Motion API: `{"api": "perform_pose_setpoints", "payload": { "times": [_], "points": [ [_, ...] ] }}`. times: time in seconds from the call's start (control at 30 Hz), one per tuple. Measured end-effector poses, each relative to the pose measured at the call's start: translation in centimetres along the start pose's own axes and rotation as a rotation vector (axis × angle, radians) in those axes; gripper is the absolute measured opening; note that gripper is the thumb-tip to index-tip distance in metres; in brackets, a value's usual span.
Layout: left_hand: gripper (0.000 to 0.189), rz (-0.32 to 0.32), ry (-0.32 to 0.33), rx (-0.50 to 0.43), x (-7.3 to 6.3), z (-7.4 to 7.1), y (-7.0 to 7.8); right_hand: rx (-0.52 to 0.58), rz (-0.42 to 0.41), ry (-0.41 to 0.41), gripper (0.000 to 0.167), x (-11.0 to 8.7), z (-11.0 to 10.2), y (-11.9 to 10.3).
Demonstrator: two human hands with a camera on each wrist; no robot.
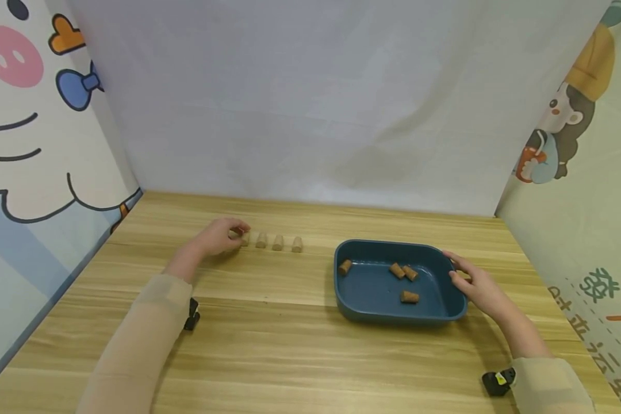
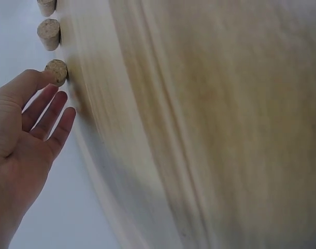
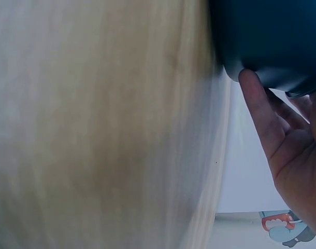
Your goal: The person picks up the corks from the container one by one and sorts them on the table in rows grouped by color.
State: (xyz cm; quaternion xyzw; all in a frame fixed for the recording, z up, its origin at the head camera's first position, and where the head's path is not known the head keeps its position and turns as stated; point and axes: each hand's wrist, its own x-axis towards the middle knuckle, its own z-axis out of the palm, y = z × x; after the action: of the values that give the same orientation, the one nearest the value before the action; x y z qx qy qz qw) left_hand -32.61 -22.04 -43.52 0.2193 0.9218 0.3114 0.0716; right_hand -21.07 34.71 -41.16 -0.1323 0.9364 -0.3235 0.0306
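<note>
At the left end of a row of cork stoppers, my left hand (image 1: 219, 237) pinches the end cork (image 2: 57, 71) between thumb and fingers, the cork standing on the table. Beside it in the row stand more corks, among them a middle one (image 1: 278, 242) and the right end one (image 1: 297, 244). My right hand (image 1: 478, 287) grips the right side of a dark blue rectangular basin (image 1: 393, 317); in the right wrist view its fingers (image 3: 259, 104) lie against the outer wall. Inside the basin lie several brown corks, one near the front (image 1: 409, 296) and one at the left wall (image 1: 345, 267).
The wood-grain table (image 1: 269, 356) ends at a pale cloth backdrop (image 1: 310, 115). Printed cartoon panels flank it on both sides. Each wrist carries a small black device, such as the one on the right (image 1: 497, 382).
</note>
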Motion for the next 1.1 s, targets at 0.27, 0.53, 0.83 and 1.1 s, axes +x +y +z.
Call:
{"api": "perform_pose_setpoints", "payload": {
  "times": [0.27,0.53,0.83,1.1],
  "points": [
    [0.048,-0.014,-0.004,0.034,-0.1,-0.4,1.0,0.007,0.016,-0.009,0.051,0.0,0.0,0.0],
    [0.050,0.031,0.006,0.097,-0.7,-1.0,3.5,0.017,0.024,-0.017,0.051,0.0,0.1,0.2],
    [0.054,0.043,0.017,0.123,-1.1,-1.8,6.5,0.017,0.020,-0.015,0.051,0.1,0.0,-0.2],
    [0.056,0.106,0.046,0.172,-1.3,-1.8,9.5,0.021,0.014,-0.015,0.051,0.1,0.0,0.0]
  ]
}}
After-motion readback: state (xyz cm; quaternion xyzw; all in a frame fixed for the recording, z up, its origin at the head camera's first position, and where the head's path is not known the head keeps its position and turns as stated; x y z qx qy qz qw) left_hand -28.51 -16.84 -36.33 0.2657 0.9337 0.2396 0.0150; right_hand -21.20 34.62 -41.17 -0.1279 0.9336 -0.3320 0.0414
